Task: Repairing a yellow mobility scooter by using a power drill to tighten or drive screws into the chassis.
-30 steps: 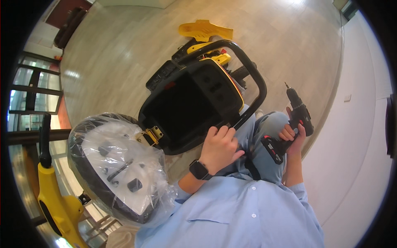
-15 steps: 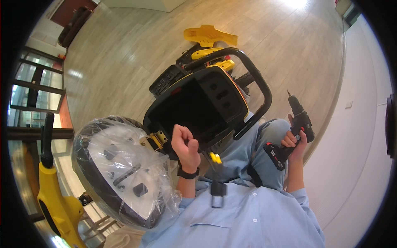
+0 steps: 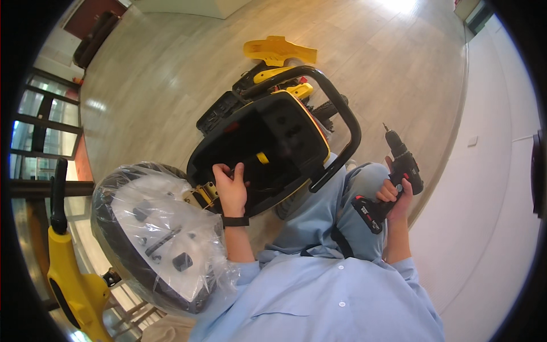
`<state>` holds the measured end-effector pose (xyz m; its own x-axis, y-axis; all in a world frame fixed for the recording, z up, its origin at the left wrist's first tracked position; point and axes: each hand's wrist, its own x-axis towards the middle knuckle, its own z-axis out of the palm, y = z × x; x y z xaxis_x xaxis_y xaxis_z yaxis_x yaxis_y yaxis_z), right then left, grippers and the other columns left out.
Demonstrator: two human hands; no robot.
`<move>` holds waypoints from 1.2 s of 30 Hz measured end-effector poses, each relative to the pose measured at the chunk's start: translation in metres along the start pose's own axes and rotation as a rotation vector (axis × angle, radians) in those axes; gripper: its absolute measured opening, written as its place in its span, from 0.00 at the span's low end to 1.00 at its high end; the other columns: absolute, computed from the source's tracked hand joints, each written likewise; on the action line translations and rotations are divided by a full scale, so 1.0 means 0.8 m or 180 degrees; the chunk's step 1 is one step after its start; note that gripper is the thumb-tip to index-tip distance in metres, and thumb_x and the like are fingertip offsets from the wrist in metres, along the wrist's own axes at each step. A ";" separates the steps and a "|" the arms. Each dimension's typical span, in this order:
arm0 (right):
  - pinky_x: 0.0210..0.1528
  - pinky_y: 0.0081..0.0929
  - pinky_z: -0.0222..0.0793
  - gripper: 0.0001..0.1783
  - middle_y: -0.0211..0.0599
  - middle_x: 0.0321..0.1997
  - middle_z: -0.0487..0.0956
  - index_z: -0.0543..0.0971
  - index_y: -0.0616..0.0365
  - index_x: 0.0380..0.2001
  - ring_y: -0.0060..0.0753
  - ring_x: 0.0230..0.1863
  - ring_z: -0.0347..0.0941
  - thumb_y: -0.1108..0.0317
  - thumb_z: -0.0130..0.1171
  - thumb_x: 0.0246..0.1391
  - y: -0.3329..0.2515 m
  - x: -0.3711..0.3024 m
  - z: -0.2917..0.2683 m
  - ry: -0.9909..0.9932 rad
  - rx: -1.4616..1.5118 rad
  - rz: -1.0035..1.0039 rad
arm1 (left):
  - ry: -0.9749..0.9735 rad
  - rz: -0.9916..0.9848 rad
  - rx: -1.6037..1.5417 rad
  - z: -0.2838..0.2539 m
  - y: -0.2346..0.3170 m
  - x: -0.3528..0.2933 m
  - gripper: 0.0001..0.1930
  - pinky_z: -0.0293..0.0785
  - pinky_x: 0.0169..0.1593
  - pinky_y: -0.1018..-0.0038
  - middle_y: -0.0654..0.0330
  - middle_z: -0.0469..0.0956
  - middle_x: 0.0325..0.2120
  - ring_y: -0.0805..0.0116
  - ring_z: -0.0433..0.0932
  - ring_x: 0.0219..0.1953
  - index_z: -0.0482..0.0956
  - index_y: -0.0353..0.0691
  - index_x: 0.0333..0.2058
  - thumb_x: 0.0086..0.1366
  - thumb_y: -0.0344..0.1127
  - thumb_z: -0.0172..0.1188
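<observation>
at right, a drill is gripped by the right hand; over the black box, the left hand is curled, its grasp unclear.

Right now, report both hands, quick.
Left hand: fingers curled, over the black storage bin; whether it holds anything cannot be told.
Right hand: closed around the cordless drill.

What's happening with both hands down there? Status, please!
Right hand gripping black drill, bit pointing away from body. Left hand over black tub, its hold unclear. Plastic-wrapped seat close beside left forearm.
</observation>
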<state>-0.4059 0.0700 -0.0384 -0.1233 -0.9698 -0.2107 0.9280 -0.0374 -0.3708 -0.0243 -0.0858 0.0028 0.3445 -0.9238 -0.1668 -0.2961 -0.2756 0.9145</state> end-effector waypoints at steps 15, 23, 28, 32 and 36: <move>0.26 0.20 0.56 0.43 0.22 0.19 0.61 0.52 0.52 0.76 0.14 0.15 0.53 0.52 0.54 0.63 0.003 0.007 0.002 -0.0119 0.0066 0.0084 | -0.1898 -0.0175 0.4240 0.001 -0.010 0.062 0.23 0.79 0.54 0.55 0.40 0.80 0.51 0.43 0.81 0.52 0.80 0.35 0.49 0.71 0.50 0.53; 0.26 0.20 0.55 0.42 0.21 0.19 0.60 0.54 0.52 0.75 0.14 0.15 0.52 0.52 0.53 0.63 0.002 0.001 0.013 -0.0012 -0.0108 0.0051 | -0.0491 0.2026 0.3193 0.006 0.097 -0.006 0.13 0.80 0.41 0.62 0.58 0.81 0.37 0.55 0.82 0.42 0.84 0.42 0.39 0.60 0.43 0.69; 0.28 0.20 0.55 0.40 0.21 0.19 0.59 0.56 0.51 0.75 0.14 0.15 0.52 0.52 0.52 0.63 -0.002 0.002 0.022 0.0026 -0.0258 0.0101 | -0.0211 0.2677 0.1625 0.072 0.112 0.021 0.06 0.77 0.39 0.64 0.58 0.79 0.30 0.55 0.81 0.35 0.86 0.42 0.33 0.60 0.37 0.69; 0.28 0.21 0.56 0.39 0.21 0.19 0.59 0.57 0.52 0.74 0.15 0.16 0.53 0.54 0.52 0.62 -0.002 0.004 0.020 -0.0041 -0.0174 0.0125 | -0.0394 0.2789 0.1643 0.095 0.114 0.040 0.04 0.79 0.38 0.62 0.60 0.80 0.30 0.55 0.82 0.34 0.88 0.48 0.32 0.60 0.38 0.68; 0.28 0.19 0.57 0.41 0.21 0.20 0.60 0.54 0.52 0.75 0.13 0.17 0.55 0.53 0.53 0.63 -0.003 0.004 0.016 -0.0113 -0.0305 0.0153 | -0.0484 0.2702 0.2298 0.094 0.133 0.043 0.06 0.80 0.38 0.62 0.58 0.82 0.31 0.53 0.84 0.35 0.89 0.48 0.32 0.61 0.39 0.66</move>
<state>-0.4038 0.0638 -0.0265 -0.0653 -0.9779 -0.1988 0.8944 0.0309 -0.4462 -0.1106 -0.1667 0.0667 -0.3117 -0.8946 0.3201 -0.8466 0.4145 0.3338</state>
